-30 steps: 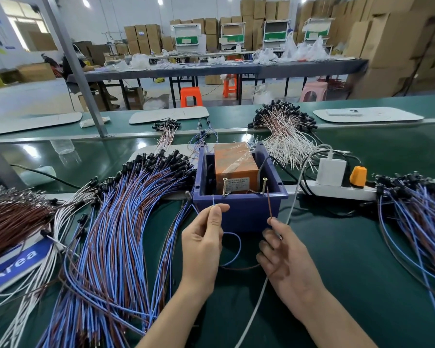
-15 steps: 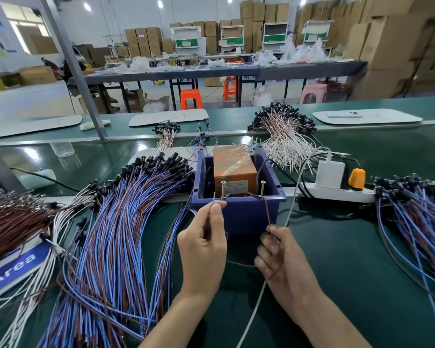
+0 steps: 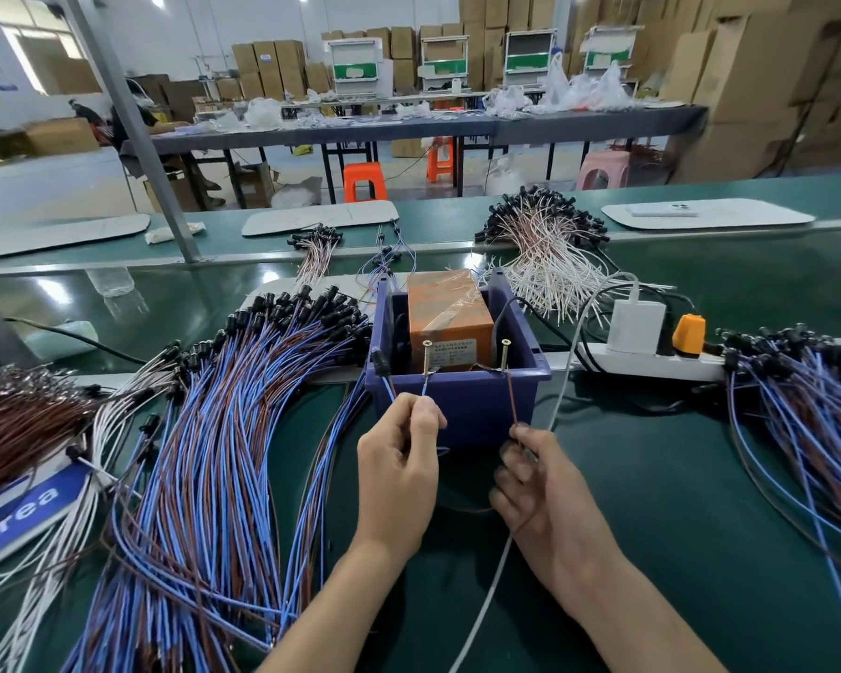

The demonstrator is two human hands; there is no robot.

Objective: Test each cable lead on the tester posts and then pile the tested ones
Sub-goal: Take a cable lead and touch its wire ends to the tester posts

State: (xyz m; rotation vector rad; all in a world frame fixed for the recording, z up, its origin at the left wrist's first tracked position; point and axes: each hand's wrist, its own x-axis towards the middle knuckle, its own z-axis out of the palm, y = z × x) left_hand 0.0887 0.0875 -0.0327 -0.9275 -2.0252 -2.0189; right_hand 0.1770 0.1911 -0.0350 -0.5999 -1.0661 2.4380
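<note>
My two hands are apart, both in front of the one blue bin (image 3: 457,405) at mid-bench. My left hand (image 3: 399,473) pinches a blue wire (image 3: 425,388) between thumb and curled fingers, and the wire's bare end touches the left post (image 3: 427,359). My right hand (image 3: 542,488) pinches a brown wire (image 3: 512,395), which rises to the foot of the right post (image 3: 506,357). There are two posts in all, both upright screws at the bin's near wall. One orange box (image 3: 445,308) stands behind them inside the bin. One black connector (image 3: 379,365) rests at the bin's near-left corner, its wires running down to my left hand.

I count four heaps of leads on the bench:
- a brown heap (image 3: 15,420) at the left edge
- a large blue-and-brown heap (image 3: 214,429) between it and the bin
- a pale heap (image 3: 540,255) toward the far edge
- a blue heap (image 3: 807,410) at the right edge

One small bundle (image 3: 312,257) lies behind the large heap.

Right of the bin lies one white power strip (image 3: 651,365) carrying one white charger (image 3: 637,325) and one orange plug (image 3: 689,335). One white cable (image 3: 481,599) runs under my right hand toward the near edge.
</note>
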